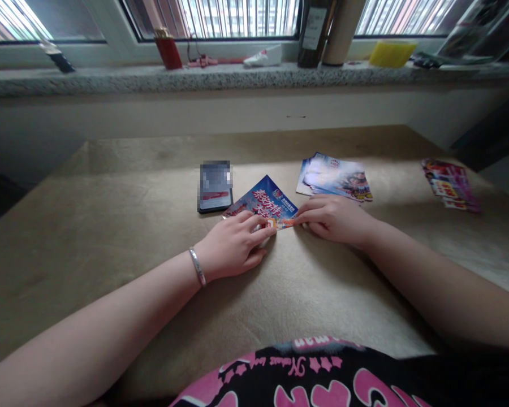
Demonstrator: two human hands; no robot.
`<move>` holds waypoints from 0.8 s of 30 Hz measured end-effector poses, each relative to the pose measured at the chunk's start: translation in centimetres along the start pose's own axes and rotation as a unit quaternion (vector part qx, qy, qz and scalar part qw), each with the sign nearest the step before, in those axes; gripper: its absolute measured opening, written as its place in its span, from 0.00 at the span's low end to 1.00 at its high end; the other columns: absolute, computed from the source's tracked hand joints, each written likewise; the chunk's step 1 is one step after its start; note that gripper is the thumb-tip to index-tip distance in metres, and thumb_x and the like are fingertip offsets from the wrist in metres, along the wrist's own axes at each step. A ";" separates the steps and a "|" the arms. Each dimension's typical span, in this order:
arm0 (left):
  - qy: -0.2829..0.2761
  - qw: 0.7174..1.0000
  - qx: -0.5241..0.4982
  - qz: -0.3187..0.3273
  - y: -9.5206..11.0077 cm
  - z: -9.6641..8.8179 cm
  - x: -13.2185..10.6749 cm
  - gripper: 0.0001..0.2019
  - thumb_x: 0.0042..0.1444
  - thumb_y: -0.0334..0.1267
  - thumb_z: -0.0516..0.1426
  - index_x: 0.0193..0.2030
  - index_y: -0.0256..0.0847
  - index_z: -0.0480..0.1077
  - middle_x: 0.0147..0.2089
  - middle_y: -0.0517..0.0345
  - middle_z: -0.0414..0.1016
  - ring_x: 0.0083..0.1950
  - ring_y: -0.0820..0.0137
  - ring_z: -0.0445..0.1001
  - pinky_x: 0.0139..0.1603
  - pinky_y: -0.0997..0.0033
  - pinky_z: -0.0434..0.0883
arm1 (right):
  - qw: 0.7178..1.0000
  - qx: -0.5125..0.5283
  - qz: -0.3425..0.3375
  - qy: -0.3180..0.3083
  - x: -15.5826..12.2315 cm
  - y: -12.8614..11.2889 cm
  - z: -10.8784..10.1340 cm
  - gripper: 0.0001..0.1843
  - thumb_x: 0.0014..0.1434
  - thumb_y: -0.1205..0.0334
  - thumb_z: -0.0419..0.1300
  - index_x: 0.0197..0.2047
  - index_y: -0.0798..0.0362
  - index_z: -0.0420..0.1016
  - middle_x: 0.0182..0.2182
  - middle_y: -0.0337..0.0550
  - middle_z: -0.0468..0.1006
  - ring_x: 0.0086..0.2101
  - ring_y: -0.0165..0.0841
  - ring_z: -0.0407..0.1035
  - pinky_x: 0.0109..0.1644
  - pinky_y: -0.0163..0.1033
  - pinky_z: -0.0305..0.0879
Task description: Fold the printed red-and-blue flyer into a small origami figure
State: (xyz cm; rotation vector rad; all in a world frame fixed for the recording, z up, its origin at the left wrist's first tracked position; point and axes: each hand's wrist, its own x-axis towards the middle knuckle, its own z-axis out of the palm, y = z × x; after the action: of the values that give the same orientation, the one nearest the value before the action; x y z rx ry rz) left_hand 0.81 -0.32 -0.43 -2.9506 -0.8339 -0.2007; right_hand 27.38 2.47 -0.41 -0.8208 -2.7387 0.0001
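A blue printed paper leaflet [266,198], folded to a triangle, lies on the table with its point facing the window. My left hand [233,243] rests over its lower left part, fingers stretched across the paper and thumb apart on the tabletop. At the leaflet's right corner, my right hand [331,217] pinches the edge between thumb and fingers. Just behind that hand is a pile of similar leaflets [335,172]. To the left of the folded leaflet sits a dark flat rectangular object [215,189], its upper face blurred out.
Pink and red printed papers [449,186] lie fanned on the right side of the table [110,226]. Behind it, the granite windowsill [131,80] carries a red cylinder [168,50], a dark bottle [316,34], a beige cylinder [339,34] and a yellow block [392,53].
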 end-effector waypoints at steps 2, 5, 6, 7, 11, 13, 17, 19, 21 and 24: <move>-0.002 1.000 0.003 -0.001 -0.1 0.1 0.1 0.20 0.61 0.43 0.49 0.59 0.42 0.63 0.53 0.50 0.67 0.51 0.61 0.64 0.53 0.61 0.65 | 0.999 0.023 -0.029 -0.015 0.4 -0.6 0.2 0.17 0.58 0.70 0.50 0.43 0.51 0.79 0.39 0.45 0.79 0.38 0.33 0.70 0.44 0.40 0.66; -0.007 1.000 0.006 -0.001 -0.2 0.2 0.2 0.21 0.62 0.44 0.48 0.59 0.41 0.63 0.54 0.49 0.66 0.53 0.59 0.62 0.54 0.59 0.64 | 0.999 0.033 -0.032 -0.019 0.8 -1.1 0.5 0.18 0.57 0.71 0.51 0.46 0.51 0.78 0.40 0.46 0.78 0.38 0.33 0.68 0.43 0.41 0.66; -0.010 1.000 0.006 0.001 -0.3 0.3 0.2 0.21 0.62 0.44 0.48 0.60 0.42 0.62 0.55 0.49 0.65 0.53 0.59 0.62 0.55 0.59 0.63 | 0.999 0.035 -0.033 -0.017 0.9 -1.2 0.6 0.19 0.57 0.71 0.51 0.47 0.50 0.77 0.41 0.46 0.78 0.38 0.33 0.68 0.43 0.41 0.66; -0.011 1.000 0.005 0.004 -0.3 0.4 0.2 0.21 0.62 0.44 0.48 0.60 0.43 0.62 0.56 0.49 0.65 0.53 0.59 0.62 0.56 0.58 0.62 | 0.999 0.037 -0.034 -0.015 0.9 -1.3 0.7 0.19 0.57 0.71 0.51 0.47 0.50 0.77 0.41 0.46 0.77 0.38 0.33 0.68 0.43 0.41 0.66; -0.009 1.000 -0.003 0.005 -0.4 0.8 0.4 0.22 0.61 0.43 0.49 0.61 0.45 0.60 0.59 0.51 0.62 0.56 0.58 0.59 0.60 0.55 0.59 | 0.999 0.038 -0.032 -0.016 0.9 -1.3 1.0 0.18 0.56 0.71 0.52 0.45 0.51 0.77 0.41 0.47 0.76 0.40 0.34 0.67 0.44 0.41 0.66; -0.011 1.000 -0.015 -0.007 -0.3 0.9 0.6 0.21 0.60 0.42 0.49 0.60 0.43 0.61 0.58 0.50 0.62 0.57 0.58 0.59 0.61 0.55 0.58 | 0.999 0.037 -0.031 -0.018 0.9 -1.2 1.1 0.17 0.56 0.71 0.52 0.45 0.51 0.76 0.41 0.47 0.76 0.40 0.35 0.67 0.44 0.41 0.66; -0.018 0.998 -0.043 -0.034 -0.1 0.7 1.1 0.20 0.59 0.43 0.51 0.58 0.43 0.63 0.57 0.50 0.63 0.56 0.58 0.60 0.60 0.53 0.59 | 0.999 0.035 -0.029 -0.015 1.0 -1.2 1.2 0.18 0.55 0.72 0.52 0.44 0.51 0.76 0.41 0.46 0.76 0.40 0.35 0.67 0.44 0.41 0.65; -0.020 0.997 -0.052 -0.045 0.0 0.5 1.3 0.19 0.58 0.42 0.51 0.56 0.43 0.64 0.56 0.50 0.64 0.55 0.58 0.60 0.58 0.53 0.60 | 0.999 0.031 -0.029 -0.015 1.1 -1.2 1.2 0.18 0.55 0.72 0.51 0.44 0.50 0.76 0.40 0.46 0.76 0.39 0.35 0.67 0.43 0.41 0.65; -0.020 0.997 -0.058 -0.051 0.0 0.4 1.3 0.18 0.58 0.42 0.51 0.55 0.43 0.65 0.55 0.51 0.65 0.54 0.58 0.61 0.58 0.53 0.60 | 0.999 0.028 -0.030 -0.015 1.1 -1.2 1.1 0.17 0.55 0.72 0.51 0.44 0.50 0.77 0.40 0.46 0.76 0.39 0.35 0.67 0.43 0.41 0.65; -0.015 0.997 -0.059 -0.044 0.0 0.3 1.3 0.18 0.59 0.42 0.51 0.56 0.44 0.64 0.55 0.51 0.65 0.55 0.58 0.61 0.57 0.53 0.61 | 0.999 0.036 -0.031 -0.010 1.1 -1.2 1.1 0.18 0.55 0.72 0.51 0.44 0.50 0.77 0.40 0.45 0.76 0.39 0.34 0.67 0.43 0.40 0.65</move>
State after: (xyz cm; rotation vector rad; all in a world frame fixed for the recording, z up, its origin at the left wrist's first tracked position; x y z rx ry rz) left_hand 1.92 0.35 -0.58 -3.0346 -0.9918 -0.2190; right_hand 25.51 2.16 -1.09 -0.7207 -2.7635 0.0952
